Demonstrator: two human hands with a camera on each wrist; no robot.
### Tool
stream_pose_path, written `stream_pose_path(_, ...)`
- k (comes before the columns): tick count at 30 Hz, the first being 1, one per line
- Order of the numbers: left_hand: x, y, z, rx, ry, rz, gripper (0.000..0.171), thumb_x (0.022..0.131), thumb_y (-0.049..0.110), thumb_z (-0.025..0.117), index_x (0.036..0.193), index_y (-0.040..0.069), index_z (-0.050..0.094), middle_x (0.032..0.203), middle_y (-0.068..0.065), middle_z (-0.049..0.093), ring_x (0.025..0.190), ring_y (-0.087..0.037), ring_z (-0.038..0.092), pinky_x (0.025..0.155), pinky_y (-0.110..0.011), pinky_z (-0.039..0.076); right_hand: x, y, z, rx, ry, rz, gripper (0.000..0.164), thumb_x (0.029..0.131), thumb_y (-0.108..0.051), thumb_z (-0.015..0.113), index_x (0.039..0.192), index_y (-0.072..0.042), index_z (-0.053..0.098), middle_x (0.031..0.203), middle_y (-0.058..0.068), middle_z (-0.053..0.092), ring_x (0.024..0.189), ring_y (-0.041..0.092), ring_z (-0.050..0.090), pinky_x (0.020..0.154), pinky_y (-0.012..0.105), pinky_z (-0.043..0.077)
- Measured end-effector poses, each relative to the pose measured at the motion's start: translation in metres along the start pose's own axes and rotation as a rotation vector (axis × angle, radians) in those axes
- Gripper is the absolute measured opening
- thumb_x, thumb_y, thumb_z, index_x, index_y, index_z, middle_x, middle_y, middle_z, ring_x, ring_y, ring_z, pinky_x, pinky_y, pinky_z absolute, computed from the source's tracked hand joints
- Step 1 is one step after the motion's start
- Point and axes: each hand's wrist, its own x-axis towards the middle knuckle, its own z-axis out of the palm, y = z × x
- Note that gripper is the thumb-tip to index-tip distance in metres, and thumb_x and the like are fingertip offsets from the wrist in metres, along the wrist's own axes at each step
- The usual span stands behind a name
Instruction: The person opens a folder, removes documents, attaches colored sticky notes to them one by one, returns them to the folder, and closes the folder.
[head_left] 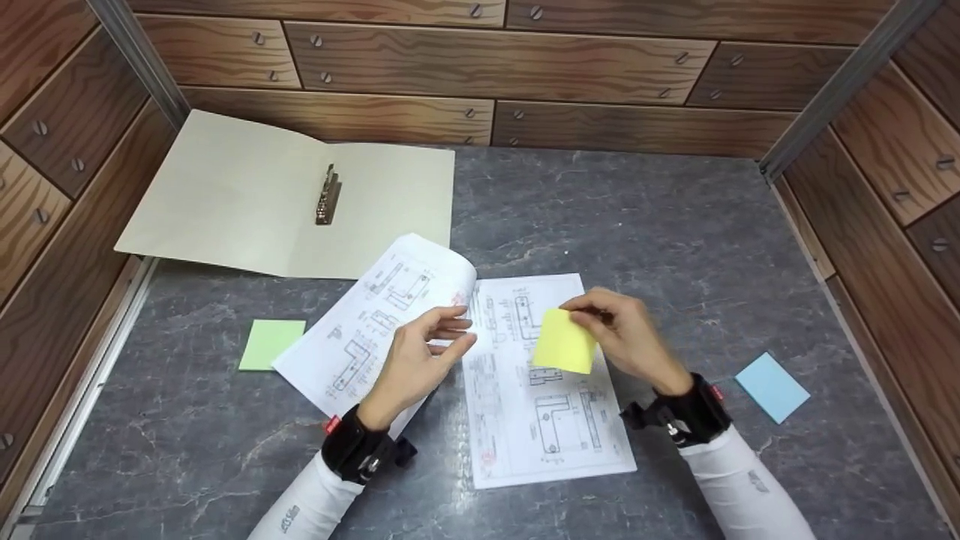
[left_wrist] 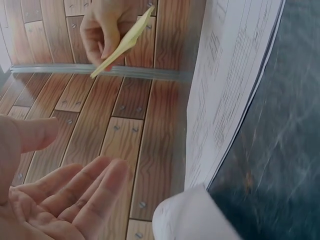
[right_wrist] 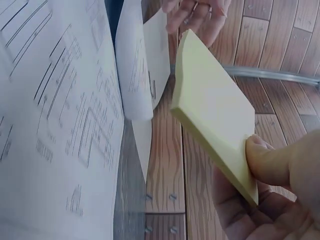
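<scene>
Yellow notepad (head_left: 564,343) is pinched in the right hand (head_left: 634,336) over a printed sheet (head_left: 514,431); left hand (head_left: 416,361) is empty, fingers parted. Handling the notepad seems the step; peeling would need both hands.

head view downward; wrist views close, seemingly sideways

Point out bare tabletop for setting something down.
The widest bare patch is back right, between the open folder and the right wall; another is front left, below the green notes. The middle is crowded with the drawings, left hand, right hand and yellow pad.
</scene>
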Motion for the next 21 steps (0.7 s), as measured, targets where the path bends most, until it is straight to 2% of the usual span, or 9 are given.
stream_pose_path(4, -0.001, 0.000, 0.009, -0.052, -0.009, -0.012, 0.038, 0.097, 0.025, 0.072, 0.131, 0.007, 0.067, 0.114, -0.011, 0.077, 0.101, -0.023, 0.074, 0.084, -0.032, 0.063, 0.006, -0.009, 0.013, 0.014, -0.023, 0.028, 0.019, 0.094, 0.000, 0.070, 0.105, -0.012, 0.080, 0.095, 0.002, 0.076, 0.074, 0.006, 0.060, 0.064, 0.016, 0.049)
stream_pose_path(11, -0.002, -0.001, 0.023, -0.181, -0.079, -0.069, 0.037, 0.098, 0.021, 0.071, 0.128, 0.001, 0.067, 0.111, -0.018, 0.076, 0.096, -0.030, 0.075, 0.081, -0.027, 0.063, 0.016, -0.022, 0.032, 0.026, -0.077, 0.031, 0.016, 0.095, -0.005, 0.070, 0.106, -0.012, 0.080, 0.098, 0.003, 0.077, 0.079, 0.010, 0.064, 0.068, 0.020, 0.054)
stream_pose_path(15, -0.003, 0.000, 0.029, -0.235, -0.074, -0.083, 0.034, 0.096, 0.016, 0.072, 0.124, -0.003, 0.068, 0.109, -0.021, 0.075, 0.092, -0.030, 0.075, 0.076, -0.025, 0.063, 0.018, -0.026, 0.040, 0.043, -0.104, 0.017, 0.016, 0.095, -0.005, 0.070, 0.106, -0.011, 0.079, 0.097, 0.004, 0.077, 0.080, 0.012, 0.066, 0.067, 0.021, 0.056)
stream_pose_path(18, -0.003, 0.000, 0.033, -0.257, -0.066, -0.090, 0.031, 0.095, 0.012, 0.073, 0.119, -0.006, 0.069, 0.107, -0.022, 0.075, 0.089, -0.024, 0.074, 0.076, -0.024, 0.063, 0.019, -0.028, 0.045, 0.064, -0.127, 0.022, 0.016, 0.095, -0.005, 0.069, 0.107, -0.010, 0.079, 0.099, 0.006, 0.077, 0.081, 0.013, 0.067, 0.068, 0.022, 0.057)
stream_pose_path(21, -0.003, 0.000, 0.035, -0.268, -0.069, -0.099, 0.029, 0.093, 0.009, 0.073, 0.117, -0.008, 0.069, 0.106, -0.024, 0.075, 0.089, -0.024, 0.074, 0.077, -0.022, 0.062, 0.020, -0.030, 0.048, 0.084, -0.143, 0.021, 0.016, 0.095, -0.006, 0.069, 0.108, -0.009, 0.078, 0.102, 0.007, 0.078, 0.083, 0.015, 0.069, 0.070, 0.024, 0.059)
